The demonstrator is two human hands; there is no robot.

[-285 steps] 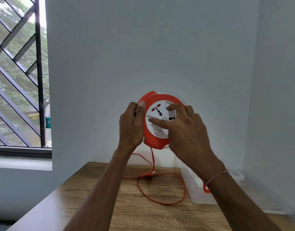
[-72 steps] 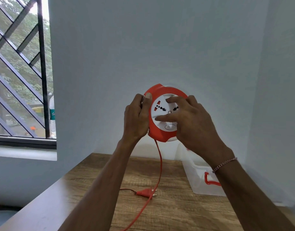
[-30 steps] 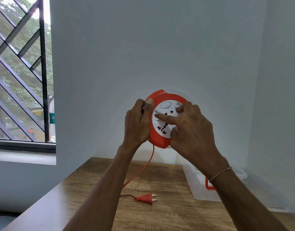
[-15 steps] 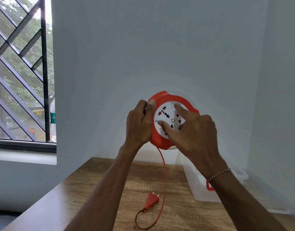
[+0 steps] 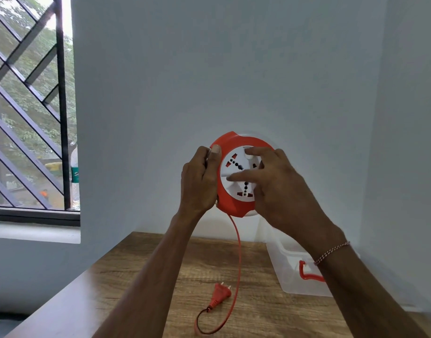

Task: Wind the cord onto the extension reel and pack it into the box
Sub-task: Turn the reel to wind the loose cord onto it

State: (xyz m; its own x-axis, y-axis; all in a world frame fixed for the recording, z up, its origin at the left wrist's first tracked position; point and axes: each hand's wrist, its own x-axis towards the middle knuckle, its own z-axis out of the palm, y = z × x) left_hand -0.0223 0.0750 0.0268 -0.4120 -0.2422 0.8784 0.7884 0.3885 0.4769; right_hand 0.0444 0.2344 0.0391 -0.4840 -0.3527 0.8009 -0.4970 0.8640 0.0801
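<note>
Since half a second ago the white dial has turned under the right fingers and the loose loop on the bench has shortened; the plug has shifted only slightly.

Nearest, the cord runs in a short curl at the front of the bench to the plug, then rises almost straight to the underside of the reel. It is thin and limp, and judged likely to snag or whip the plug as the last slack comes in.

The reel is held in the air above the bench, face toward the camera. The left hand is closed round its left rim, thumb on the orange edge. The right hand lies spread on the white socket face, fingers pressing it to turn it, not clasping anything. The reel appears to be light, hard, smooth plastic; the rim is the sound place to hold it, since the face rotates.

Beyond and to the right, the clear box stands open on the bench near the wall corner, an orange latch on its near side. Room is free above and to the left of the box; the wall lies close behind, and the bench's left edge falls away toward the window.
</note>
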